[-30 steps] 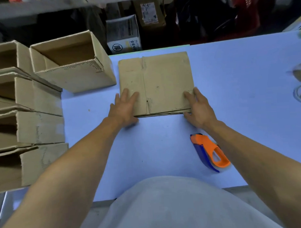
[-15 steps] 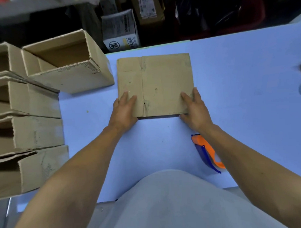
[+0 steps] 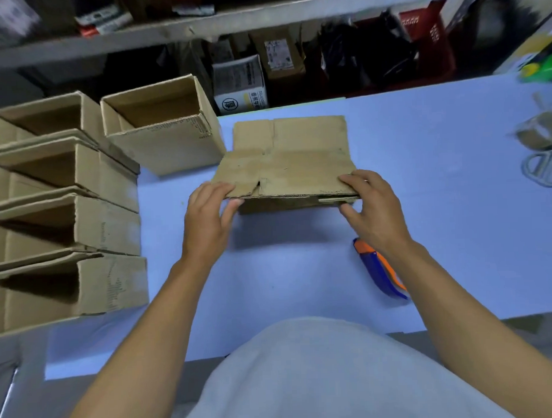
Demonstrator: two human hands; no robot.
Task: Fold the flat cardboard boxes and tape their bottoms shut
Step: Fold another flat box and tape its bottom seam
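Now flat cardboard box [image 3: 285,164] between hands: left hand [image 3: 207,216], right hand [image 3: 373,205] pinching raised near edge.

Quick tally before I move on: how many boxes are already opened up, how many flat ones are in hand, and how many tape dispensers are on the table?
Opened boxes: 5, the far box plus four in the left stack
Flat box being lifted: 1, left hand and right hand gripping its near edge
Orange and blue tape dispenser: 1
Total: 7
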